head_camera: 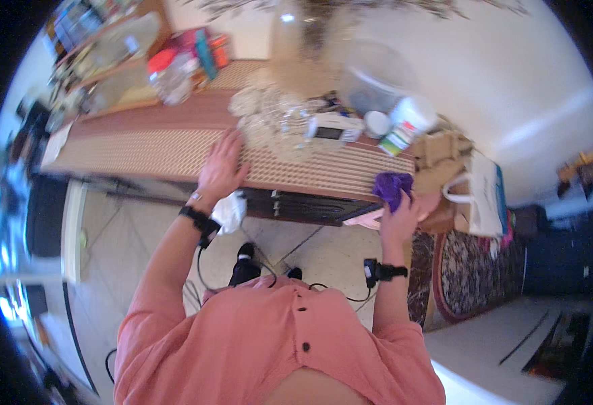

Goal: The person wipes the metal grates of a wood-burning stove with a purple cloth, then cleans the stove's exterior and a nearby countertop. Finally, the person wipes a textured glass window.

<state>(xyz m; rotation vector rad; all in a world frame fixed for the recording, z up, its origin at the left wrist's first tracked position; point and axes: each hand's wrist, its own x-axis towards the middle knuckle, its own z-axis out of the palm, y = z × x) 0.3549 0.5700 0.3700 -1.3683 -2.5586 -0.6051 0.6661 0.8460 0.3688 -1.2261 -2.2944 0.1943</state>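
My left hand (221,167) lies with its fingers spread on the woven, light-brown runner (165,147) that covers a long wooden table. It holds nothing, and its fingertips come close to a cream lace doily (271,126). At the right front corner of the table, my right hand (400,215) grips a crumpled purple cloth (393,187) against the edge. Beyond that cloth stand a small box (334,126), a round white lid or jar (377,124) and a white container (413,119) with a green-and-white label.
A glass vase (301,50) and a clear plastic tub (377,76) stand behind. A red-lidded jar (172,78) is at the back left, beside a shelved stand (124,81). Paper bags and a white tote bag (481,197) adjoin the table's right end. Cables hang near my wrists.
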